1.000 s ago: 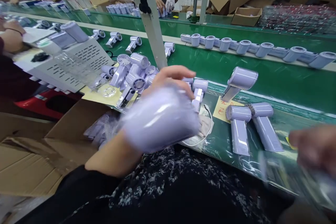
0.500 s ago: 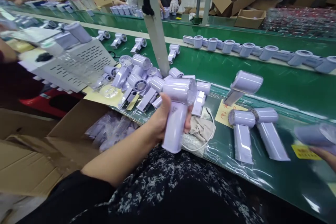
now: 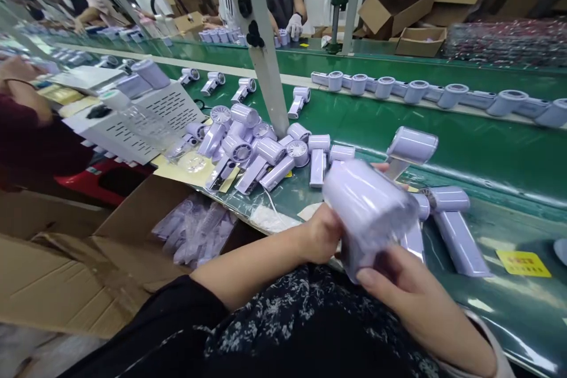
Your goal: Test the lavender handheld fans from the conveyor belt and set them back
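Observation:
A lavender handheld fan [image 3: 367, 198], blurred by motion, is held close in front of my body with its round head tilted toward the lower right. My left hand [image 3: 323, 233] grips it from the left, and some fingertips show behind the head. From the right, my right hand [image 3: 398, 277] closes its thumb and fingers on the lower part, which is mostly hidden. Just beyond, another lavender fan [image 3: 411, 144] is propped up at the back. Another fan [image 3: 460, 236] lies to the right, with one more partly covered by the held fan.
Several fans lie piled on the bench left of a metal post [image 3: 266, 59]. A green conveyor [image 3: 376, 112] carries a row of fans. A yellow label [image 3: 522, 263] lies at right. An open carton [image 3: 133, 212] with bagged parts stands below left. Co-workers sit across the line.
The held fan has moved right and toward me, and its head has turned. My right hand has come in from the right edge, leaving the fan it held there, and now grips this one.

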Action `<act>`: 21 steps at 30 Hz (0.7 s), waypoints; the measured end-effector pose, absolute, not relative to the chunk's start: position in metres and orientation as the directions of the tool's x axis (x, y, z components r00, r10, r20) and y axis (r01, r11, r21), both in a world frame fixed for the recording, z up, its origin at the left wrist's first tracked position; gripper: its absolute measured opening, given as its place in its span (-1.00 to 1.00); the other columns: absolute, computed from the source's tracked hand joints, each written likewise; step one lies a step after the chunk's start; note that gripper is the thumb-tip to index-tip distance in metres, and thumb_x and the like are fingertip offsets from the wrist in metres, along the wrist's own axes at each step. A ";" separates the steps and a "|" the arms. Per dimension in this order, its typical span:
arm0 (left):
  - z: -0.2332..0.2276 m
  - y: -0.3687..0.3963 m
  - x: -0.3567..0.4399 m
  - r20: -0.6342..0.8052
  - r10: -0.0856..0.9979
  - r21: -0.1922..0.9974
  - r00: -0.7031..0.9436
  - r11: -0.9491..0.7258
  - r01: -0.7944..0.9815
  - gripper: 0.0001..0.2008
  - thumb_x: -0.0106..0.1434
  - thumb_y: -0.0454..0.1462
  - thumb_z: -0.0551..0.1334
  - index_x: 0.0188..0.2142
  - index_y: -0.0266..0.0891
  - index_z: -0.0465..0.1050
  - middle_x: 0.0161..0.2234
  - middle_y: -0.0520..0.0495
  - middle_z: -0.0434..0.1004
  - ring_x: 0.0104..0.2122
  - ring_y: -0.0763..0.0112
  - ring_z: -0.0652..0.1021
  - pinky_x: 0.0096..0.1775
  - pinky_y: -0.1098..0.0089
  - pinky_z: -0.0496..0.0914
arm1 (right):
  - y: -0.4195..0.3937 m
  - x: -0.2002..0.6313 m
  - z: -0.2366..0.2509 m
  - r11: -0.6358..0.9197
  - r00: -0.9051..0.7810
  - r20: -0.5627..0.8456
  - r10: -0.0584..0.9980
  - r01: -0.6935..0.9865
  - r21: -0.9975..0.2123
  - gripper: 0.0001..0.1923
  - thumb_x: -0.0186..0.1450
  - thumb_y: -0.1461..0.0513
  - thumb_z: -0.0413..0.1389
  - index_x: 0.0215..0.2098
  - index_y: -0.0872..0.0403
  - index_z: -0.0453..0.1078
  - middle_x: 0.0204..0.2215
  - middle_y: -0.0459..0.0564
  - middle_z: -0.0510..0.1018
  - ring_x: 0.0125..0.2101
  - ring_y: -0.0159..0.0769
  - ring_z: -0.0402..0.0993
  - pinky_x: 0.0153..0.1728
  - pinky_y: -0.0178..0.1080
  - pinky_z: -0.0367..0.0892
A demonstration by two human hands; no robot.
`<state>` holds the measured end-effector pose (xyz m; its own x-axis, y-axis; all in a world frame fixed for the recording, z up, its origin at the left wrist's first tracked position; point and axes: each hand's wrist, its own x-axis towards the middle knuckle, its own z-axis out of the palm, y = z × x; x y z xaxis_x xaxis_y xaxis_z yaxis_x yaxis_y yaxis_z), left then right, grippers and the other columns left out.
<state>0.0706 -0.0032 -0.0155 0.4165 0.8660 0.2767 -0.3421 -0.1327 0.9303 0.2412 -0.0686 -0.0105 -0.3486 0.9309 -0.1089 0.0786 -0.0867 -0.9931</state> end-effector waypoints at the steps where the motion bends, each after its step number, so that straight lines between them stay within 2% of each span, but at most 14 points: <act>1: -0.020 -0.002 0.066 0.316 0.847 0.938 0.427 -0.212 -0.274 0.07 0.03 0.52 0.04 0.26 -0.15 0.32 0.29 -0.29 0.38 0.28 -0.18 0.40 0.27 -0.03 0.38 | -0.068 0.233 -0.012 -0.130 -0.372 -0.143 0.917 0.059 -0.990 -0.56 0.26 -0.08 0.33 -0.03 -0.01 0.55 -0.09 0.11 0.70 -0.06 0.04 0.65 -0.04 -0.02 0.58; 4: -0.035 0.004 0.045 0.372 0.844 0.910 0.387 -0.414 0.028 -0.21 0.30 0.30 0.10 0.32 -0.11 0.23 0.35 -0.32 0.23 0.29 -0.11 0.39 0.28 -0.08 0.36 | -0.064 0.232 -0.016 -0.186 -0.344 -0.214 0.914 0.114 -0.976 -0.56 0.16 -0.03 0.41 -0.15 0.04 0.49 -0.30 0.05 0.68 -0.27 -0.05 0.64 -0.25 -0.12 0.58; 7: -0.037 0.008 0.027 0.511 0.850 0.799 0.125 -0.524 0.295 -0.39 0.41 0.05 0.18 0.35 -0.06 0.15 0.31 -0.29 0.24 0.27 0.01 0.39 0.24 -0.06 0.40 | -0.059 0.238 -0.017 -0.194 -0.180 -0.223 0.958 0.165 -0.967 -0.52 0.11 0.02 0.43 -0.14 0.04 0.41 -0.43 -0.04 0.61 -0.44 -0.16 0.57 -0.40 -0.17 0.51; 9: -0.027 0.004 0.023 0.687 0.725 0.641 0.055 -0.640 0.424 -0.42 0.38 -0.12 0.27 0.33 -0.07 0.18 0.27 -0.25 0.28 0.26 0.06 0.39 0.26 -0.03 0.38 | -0.057 0.235 -0.015 -0.225 -0.124 -0.239 0.963 0.114 -0.968 -0.52 0.11 0.05 0.42 -0.15 0.02 0.35 -0.45 -0.08 0.59 -0.49 -0.19 0.54 -0.40 -0.16 0.51; 11: -0.015 -0.002 0.024 0.804 0.557 0.397 0.208 -0.763 0.510 -0.54 0.32 -0.23 0.33 0.19 -0.09 0.35 0.21 -0.19 0.38 0.26 0.09 0.38 0.30 -0.01 0.33 | -0.057 0.226 -0.013 -0.253 -0.126 -0.259 0.958 0.064 -0.965 -0.48 0.08 0.09 0.44 -0.10 0.01 0.33 -0.40 -0.08 0.61 -0.51 -0.20 0.54 -0.42 -0.15 0.53; 13: -0.005 -0.007 0.028 0.806 0.444 0.206 0.391 -0.830 0.519 -0.70 0.31 -0.28 0.35 0.03 -0.11 0.47 0.16 -0.16 0.45 0.27 0.11 0.38 0.30 0.00 0.33 | -0.059 0.219 -0.012 -0.247 -0.107 -0.254 0.961 0.075 -0.966 -0.39 0.06 0.10 0.44 -0.01 -0.01 0.33 -0.31 -0.04 0.63 -0.44 -0.15 0.58 -0.43 -0.13 0.54; 14: -0.003 -0.009 0.030 0.793 0.420 0.162 0.440 -0.843 0.513 -0.77 0.32 -0.29 0.34 -0.03 -0.11 0.49 0.16 -0.16 0.46 0.28 0.11 0.37 0.30 0.00 0.33 | -0.060 0.216 -0.013 -0.229 -0.092 -0.238 0.967 0.099 -0.968 -0.35 0.08 0.09 0.44 0.06 -0.01 0.32 -0.25 0.00 0.64 -0.37 -0.10 0.61 -0.40 -0.11 0.56; 18: -0.006 -0.009 0.036 0.761 0.457 0.179 0.461 -0.831 0.527 -0.89 0.33 -0.29 0.33 -0.14 -0.15 0.49 0.18 -0.19 0.44 0.29 0.10 0.36 0.28 -0.03 0.36 | -0.066 0.215 -0.020 -0.161 -0.061 -0.179 0.982 0.225 -0.961 -0.27 0.19 0.02 0.37 0.24 0.00 0.27 -0.02 0.15 0.62 -0.08 0.08 0.62 -0.18 0.05 0.59; 21: -0.009 -0.010 0.036 0.742 0.471 0.179 0.477 -0.825 0.536 -0.92 0.35 -0.30 0.32 -0.16 -0.18 0.47 0.20 -0.22 0.39 0.30 0.09 0.34 0.29 -0.03 0.35 | -0.069 0.216 -0.026 -0.143 -0.034 -0.159 0.987 0.283 -0.948 -0.22 0.22 0.00 0.34 0.31 0.01 0.21 0.12 0.20 0.55 0.04 0.13 0.57 -0.03 0.13 0.56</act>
<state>0.0361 -0.0100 -0.0095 0.4767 0.4714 0.7420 0.5362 -0.8248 0.1795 0.2162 -0.0685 -0.0260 -0.0341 0.9866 -0.1594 0.2828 -0.1434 -0.9484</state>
